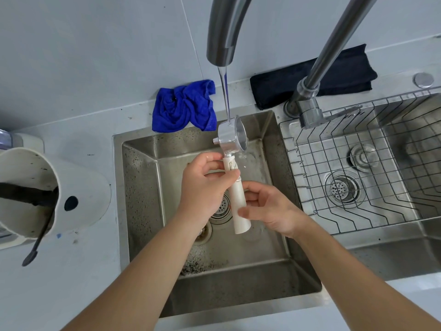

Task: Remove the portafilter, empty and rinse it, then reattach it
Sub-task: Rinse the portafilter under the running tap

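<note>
Steel and cream plastic meet in the portafilter [235,168], which is held over the small sink [143,187] with its long axis running from the near end of the handle, low and toward the person, up and away to the metal head under the faucet [220,39]. Its open basket is tipped toward the right, so the water stream [225,96] strikes the top of the head's outer wall and runs off rather than filling the cup. The left hand [202,185] is curled around the upper handle just below the head, thumb and fingers closed on it; the right hand [267,209] pinches the lower handle more loosely, fingers half open. Being nearer the head, the left hand looks best placed to roll the basket up under the stream. Nothing stands between portafilter and spout. Dark grounds speckle the sink floor around the drain [220,209]. A blue cloth [185,106] and a black cloth [315,75] lie behind on the counter, a wire rack [322,163] fills the right basin, and a white knock bin [35,187] stands well to the left.
</note>
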Tool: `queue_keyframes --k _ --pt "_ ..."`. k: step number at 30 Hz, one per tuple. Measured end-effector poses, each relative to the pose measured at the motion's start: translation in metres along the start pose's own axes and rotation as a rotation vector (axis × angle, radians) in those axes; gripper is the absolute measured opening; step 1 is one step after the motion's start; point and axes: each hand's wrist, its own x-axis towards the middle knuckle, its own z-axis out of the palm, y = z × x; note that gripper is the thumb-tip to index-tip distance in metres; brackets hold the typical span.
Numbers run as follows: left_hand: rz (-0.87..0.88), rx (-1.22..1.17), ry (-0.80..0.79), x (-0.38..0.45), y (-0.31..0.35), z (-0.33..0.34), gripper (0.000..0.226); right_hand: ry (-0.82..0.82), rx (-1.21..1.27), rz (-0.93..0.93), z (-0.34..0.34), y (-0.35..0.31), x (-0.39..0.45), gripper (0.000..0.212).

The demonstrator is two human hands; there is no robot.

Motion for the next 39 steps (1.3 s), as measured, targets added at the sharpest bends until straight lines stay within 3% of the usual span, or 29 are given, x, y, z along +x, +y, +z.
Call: queue_keyframes --k 15,27,39 --pt "0.064 -0.107 -0.122 0.001 -0.007 -0.002 0.035 0.152 -0.248 -0.077 -0.001 -0.012 -0.007 0.048" --pt "-0.106 -0.34 -0.166 0.011 -0.002 0.005 0.027 0.153 -0.2 -0.115 -0.002 -0.028 -0.02 0.049" --pt "-0.225 -0.34 -0.19 0.016 -0.003 0.005 0.015 0.081 -0.01 -0.059 -0.003 -0.032 -0.023 0.043"
